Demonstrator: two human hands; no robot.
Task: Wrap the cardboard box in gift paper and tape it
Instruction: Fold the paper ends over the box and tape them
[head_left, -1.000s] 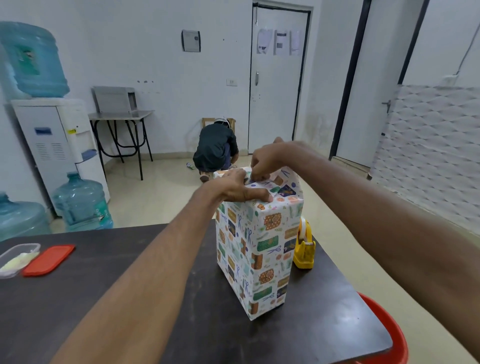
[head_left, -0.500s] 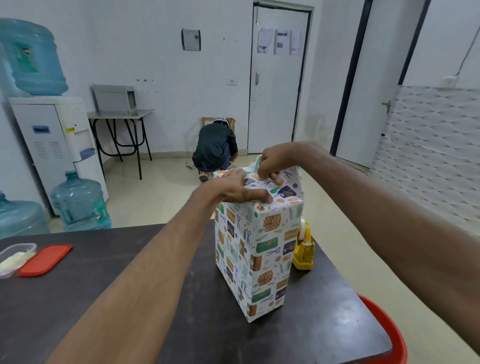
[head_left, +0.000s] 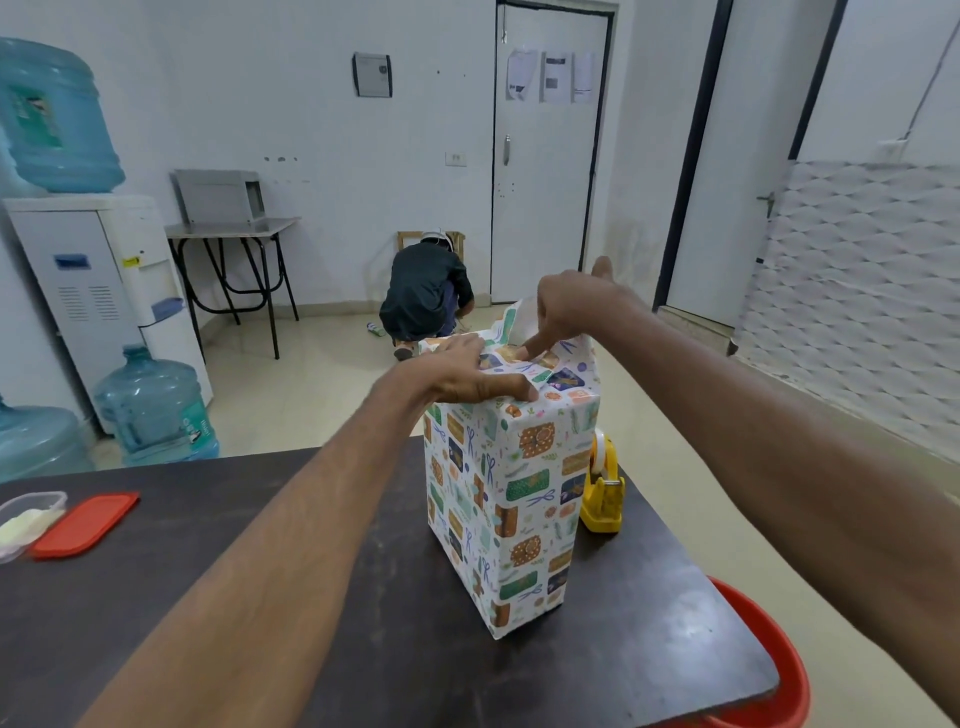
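A tall box wrapped in patterned gift paper (head_left: 511, 509) stands upright on the dark table (head_left: 208, 597). My left hand (head_left: 467, 376) lies flat on the box's top, pressing the folded paper down. My right hand (head_left: 569, 312) is above the far end of the top, a finger pushing down on the paper while a loose flap (head_left: 519, 325) stands up beside it. A yellow tape dispenser (head_left: 602, 491) stands on the table just right of the box, touching or nearly touching it.
A clear plastic container (head_left: 26, 522) and its red lid (head_left: 85, 525) lie at the table's left edge. A red tub (head_left: 769, 670) sits below the table's right corner. A person crouches on the floor (head_left: 426, 296) by the door; water bottles and a dispenser stand at left.
My right hand has lifted from the top fold and raised the far paper flap, one finger now pressing down. The left hand has stayed flat on the top.
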